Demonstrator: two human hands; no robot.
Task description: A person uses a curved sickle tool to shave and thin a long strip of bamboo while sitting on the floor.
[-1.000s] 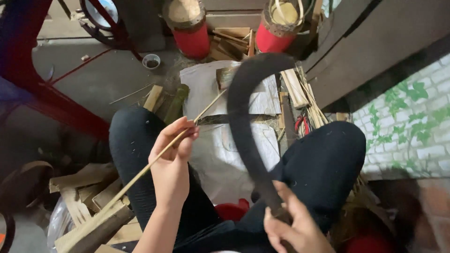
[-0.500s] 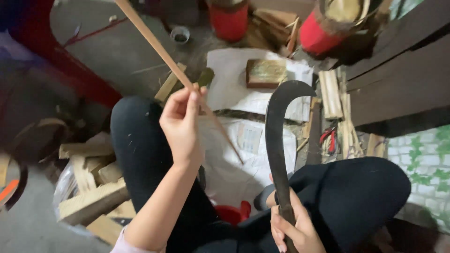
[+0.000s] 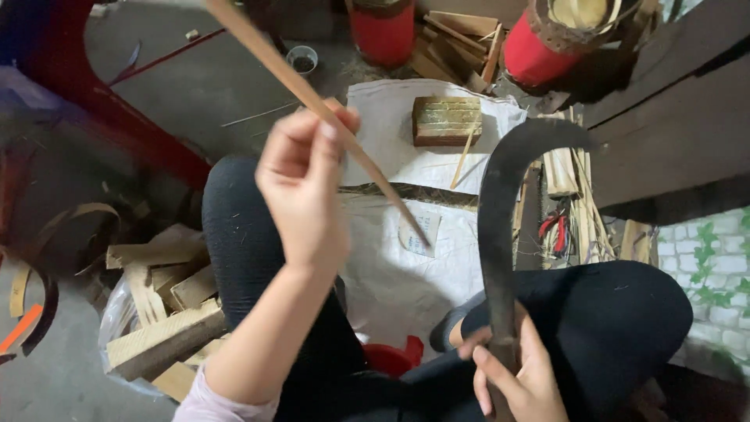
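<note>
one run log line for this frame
left hand: holds thin stick raised | right hand: grips curved blade upright | white sack on floor

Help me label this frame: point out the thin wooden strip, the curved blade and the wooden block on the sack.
thin wooden strip (image 3: 269,59), head view, upper shaft above the left hand.
curved blade (image 3: 500,195), head view, mid blade.
wooden block (image 3: 447,119), head view, top face.

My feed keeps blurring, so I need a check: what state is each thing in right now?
Left hand: raised, fingers pinched on the strip.
Strip: held up, slanting from top left down to the right.
Right hand: closed on the sickle handle.
Sickle: upright, curved tip pointing right.
Wood block: lying flat on the white sack.
White sack: spread on the floor between the knees.
Red pliers: lying on the floor.
</note>
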